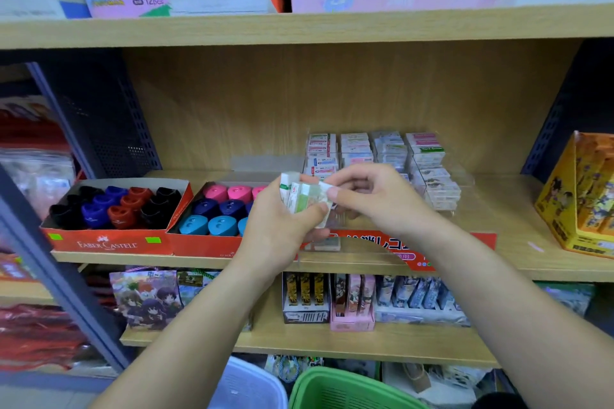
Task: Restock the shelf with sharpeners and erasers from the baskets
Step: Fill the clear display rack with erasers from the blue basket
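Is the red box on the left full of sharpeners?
Full: the red box holds tight rows of black, blue and red sharpeners; no gaps show.

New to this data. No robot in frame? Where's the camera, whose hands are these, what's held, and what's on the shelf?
There is no robot here. A person works with bare hands, and the single picture comes from a wide-angle camera worn on their head, looking forward and down. The left hand grips a bundle of wrapped erasers, and the right hand pinches the outermost one. On the wooden shelf behind the hands stands a clear rack holding rows of erasers. To its left are two red boxes of sharpeners. At the bottom edge of the picture sit a green basket and a pale basket.
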